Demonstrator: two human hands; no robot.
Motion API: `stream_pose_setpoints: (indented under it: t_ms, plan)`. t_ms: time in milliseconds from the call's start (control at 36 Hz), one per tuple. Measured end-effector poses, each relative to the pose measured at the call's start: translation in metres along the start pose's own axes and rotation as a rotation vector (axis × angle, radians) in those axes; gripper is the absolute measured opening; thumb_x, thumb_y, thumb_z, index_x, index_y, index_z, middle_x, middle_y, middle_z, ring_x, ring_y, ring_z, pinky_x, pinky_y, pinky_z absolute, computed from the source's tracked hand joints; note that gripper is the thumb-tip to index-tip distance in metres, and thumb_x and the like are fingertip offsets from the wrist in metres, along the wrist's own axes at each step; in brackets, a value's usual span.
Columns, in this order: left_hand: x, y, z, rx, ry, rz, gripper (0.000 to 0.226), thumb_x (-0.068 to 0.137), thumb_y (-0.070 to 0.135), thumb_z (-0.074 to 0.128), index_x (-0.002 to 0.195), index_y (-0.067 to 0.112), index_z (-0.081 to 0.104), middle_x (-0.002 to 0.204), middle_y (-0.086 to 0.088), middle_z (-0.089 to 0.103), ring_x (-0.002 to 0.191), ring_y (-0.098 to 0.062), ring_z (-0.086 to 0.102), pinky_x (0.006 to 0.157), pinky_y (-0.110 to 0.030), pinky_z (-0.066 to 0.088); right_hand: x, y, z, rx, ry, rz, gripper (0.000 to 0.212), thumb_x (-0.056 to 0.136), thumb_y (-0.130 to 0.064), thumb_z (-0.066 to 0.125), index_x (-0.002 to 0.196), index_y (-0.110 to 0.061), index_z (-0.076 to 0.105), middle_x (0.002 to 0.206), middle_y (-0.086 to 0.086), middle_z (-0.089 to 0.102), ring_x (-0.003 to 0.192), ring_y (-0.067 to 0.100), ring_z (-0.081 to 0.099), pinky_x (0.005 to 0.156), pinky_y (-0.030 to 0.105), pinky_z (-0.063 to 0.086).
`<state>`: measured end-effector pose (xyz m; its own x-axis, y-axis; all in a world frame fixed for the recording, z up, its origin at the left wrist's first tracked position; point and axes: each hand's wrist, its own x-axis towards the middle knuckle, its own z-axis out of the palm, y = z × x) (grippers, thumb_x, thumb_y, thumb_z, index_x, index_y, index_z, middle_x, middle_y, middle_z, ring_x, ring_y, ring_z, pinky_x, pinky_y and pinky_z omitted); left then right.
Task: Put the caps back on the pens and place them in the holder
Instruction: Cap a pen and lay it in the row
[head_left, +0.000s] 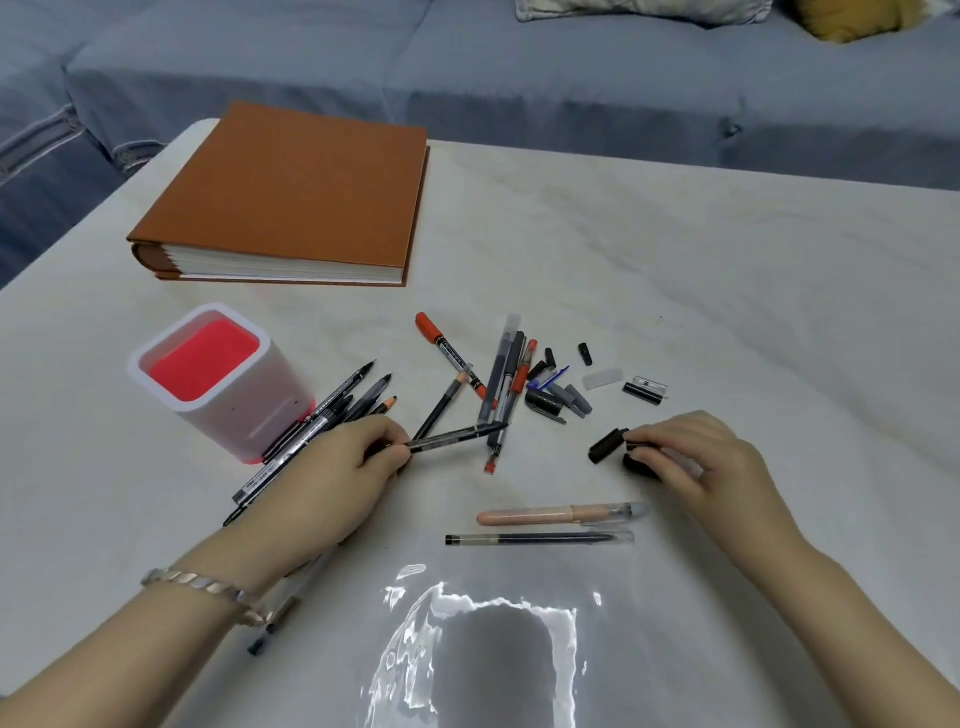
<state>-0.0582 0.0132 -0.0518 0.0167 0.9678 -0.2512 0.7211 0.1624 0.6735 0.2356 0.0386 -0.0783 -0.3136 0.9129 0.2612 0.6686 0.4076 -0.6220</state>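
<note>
A white pen holder (228, 400) with a red inside stands at the left of the table. My left hand (337, 478) grips a thin black pen (457, 436) whose tip points right. My right hand (691, 457) holds a black cap (605, 447) between its fingertips, a hand's width right of the pen's tip. A second dark cap lies under that hand's fingers. Several uncapped pens (332, 410) lie beside the holder, partly under my left hand. More pens (501, 384) are piled at the centre, and loose caps (558, 395) lie to their right.
A brown album (291, 197) lies at the back left. A peach capped pen (561, 514) and a clear capped pen (540, 539) lie near the front. A clear plastic sleeve (483, 649) lies at the front edge. A blue sofa (519, 78) runs behind the table.
</note>
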Motion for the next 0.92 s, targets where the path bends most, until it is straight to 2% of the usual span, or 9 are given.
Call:
stream_pose_setpoints:
  t_ms: [83, 139, 194, 250, 389, 500, 611, 750, 917]
  plan:
    - [-0.003, 0.004, 0.007, -0.095, 0.068, -0.014, 0.016, 0.088, 0.017, 0.051, 0.074, 0.023, 0.055, 0.065, 0.007, 0.059, 0.052, -0.009, 0.046, 0.052, -0.026, 0.037, 0.010, 0.004, 0.007, -0.039, -0.045, 0.120, 0.020, 0.080, -0.014, 0.066, 0.084, -0.033, 0.068, 0.079, -0.027, 0.062, 0.093, 0.003, 0.054, 0.078, 0.002, 0.032]
    - [-0.005, 0.007, 0.013, -0.144, 0.096, -0.023, 0.017, 0.088, 0.016, 0.051, 0.073, 0.024, 0.055, 0.065, 0.007, 0.061, 0.054, -0.015, 0.048, 0.052, -0.030, 0.041, 0.022, 0.005, 0.014, -0.084, -0.075, 0.178, 0.013, 0.079, -0.012, 0.068, 0.089, -0.020, 0.071, 0.086, -0.010, 0.065, 0.097, 0.019, 0.054, 0.078, 0.011, 0.032]
    - [-0.007, 0.011, 0.017, -0.164, 0.101, -0.023, 0.016, 0.087, 0.016, 0.052, 0.074, 0.025, 0.054, 0.067, 0.007, 0.063, 0.064, -0.026, 0.055, 0.062, -0.036, 0.047, 0.036, 0.003, 0.018, -0.137, -0.102, 0.189, 0.015, 0.079, -0.017, 0.067, 0.094, -0.017, 0.071, 0.096, -0.001, 0.068, 0.103, 0.023, 0.051, 0.087, 0.025, 0.035]
    - [-0.009, 0.013, 0.018, -0.172, 0.116, -0.023, 0.015, 0.087, 0.015, 0.052, 0.075, 0.025, 0.054, 0.069, 0.008, 0.063, 0.071, -0.028, 0.058, 0.067, -0.036, 0.048, 0.053, -0.002, 0.023, -0.153, -0.087, 0.203, 0.017, 0.082, -0.019, 0.064, 0.097, -0.017, 0.070, 0.102, 0.002, 0.067, 0.105, 0.024, 0.050, 0.090, 0.033, 0.038]
    - [-0.011, 0.010, 0.014, -0.168, 0.179, -0.026, 0.013, 0.088, 0.018, 0.050, 0.080, 0.026, 0.054, 0.071, 0.006, 0.062, 0.057, -0.015, 0.048, 0.058, -0.030, 0.041, 0.095, -0.002, 0.040, -0.161, -0.088, 0.268, 0.024, 0.088, -0.017, 0.055, 0.109, -0.014, 0.064, 0.106, 0.008, 0.063, 0.100, 0.022, 0.055, 0.080, 0.027, 0.039]
    - [-0.011, 0.006, 0.007, -0.171, 0.199, -0.043, 0.013, 0.088, 0.018, 0.050, 0.078, 0.028, 0.052, 0.071, 0.004, 0.064, 0.066, -0.022, 0.056, 0.067, -0.038, 0.047, 0.116, 0.000, 0.053, -0.186, -0.169, 0.295, 0.028, 0.089, -0.021, 0.054, 0.116, -0.015, 0.059, 0.111, 0.011, 0.058, 0.100, 0.026, 0.054, 0.079, 0.031, 0.041]
    - [-0.013, 0.003, 0.005, -0.170, 0.202, -0.044, 0.013, 0.088, 0.018, 0.050, 0.080, 0.029, 0.052, 0.073, 0.005, 0.064, 0.075, -0.021, 0.059, 0.073, -0.036, 0.047, 0.126, -0.002, 0.061, -0.266, -0.253, 0.290, 0.020, 0.088, -0.018, 0.053, 0.101, -0.012, 0.066, 0.104, 0.016, 0.060, 0.089, 0.030, 0.057, 0.070, 0.032, 0.044]
    - [-0.014, 0.003, 0.007, -0.177, 0.192, -0.033, 0.015, 0.089, 0.020, 0.049, 0.078, 0.031, 0.052, 0.073, 0.004, 0.063, 0.060, -0.013, 0.051, 0.061, -0.031, 0.044, 0.128, -0.003, 0.058, -0.264, -0.372, 0.267, 0.013, 0.086, -0.014, 0.056, 0.085, -0.011, 0.068, 0.094, 0.011, 0.067, 0.085, 0.027, 0.062, 0.076, 0.036, 0.052]
    - [-0.012, 0.005, 0.013, -0.161, 0.159, -0.029, 0.011, 0.089, 0.021, 0.050, 0.082, 0.029, 0.052, 0.072, 0.006, 0.063, 0.054, -0.011, 0.044, 0.057, -0.027, 0.040, 0.125, -0.001, 0.052, -0.255, -0.471, 0.221, 0.007, 0.081, -0.018, 0.062, 0.076, -0.022, 0.061, 0.092, 0.009, 0.056, 0.080, 0.025, 0.059, 0.072, 0.034, 0.049]
